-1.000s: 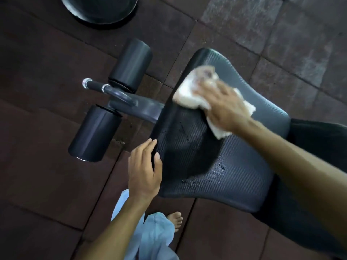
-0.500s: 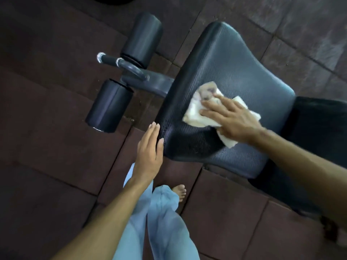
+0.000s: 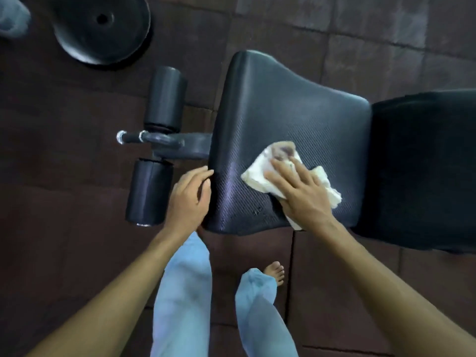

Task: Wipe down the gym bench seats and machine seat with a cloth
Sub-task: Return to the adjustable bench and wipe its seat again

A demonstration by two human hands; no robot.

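A black textured bench seat [image 3: 291, 112] fills the middle of the view, with a darker back pad [image 3: 422, 163] joining it on the right. My right hand [image 3: 298, 191] lies flat on a crumpled white cloth [image 3: 260, 173], pressing it onto the near part of the seat. A stained patch shows at the cloth's far end. My left hand [image 3: 189, 199] rests against the seat's near-left edge, fingers slightly curled over the rim and holding nothing loose.
Two black foam rollers [image 3: 164, 96] [image 3: 148, 191] sit on a steel bar [image 3: 159, 141] left of the seat. A black weight plate [image 3: 100, 27] lies on the dark rubber floor tiles at the far left. My legs in light blue trousers [image 3: 180, 292] and a bare foot [image 3: 277, 271] stand below the seat.
My right hand has dragged the cloth from the seat's far end toward its near edge. The left hand has stayed on the seat's left rim. The view has shifted.
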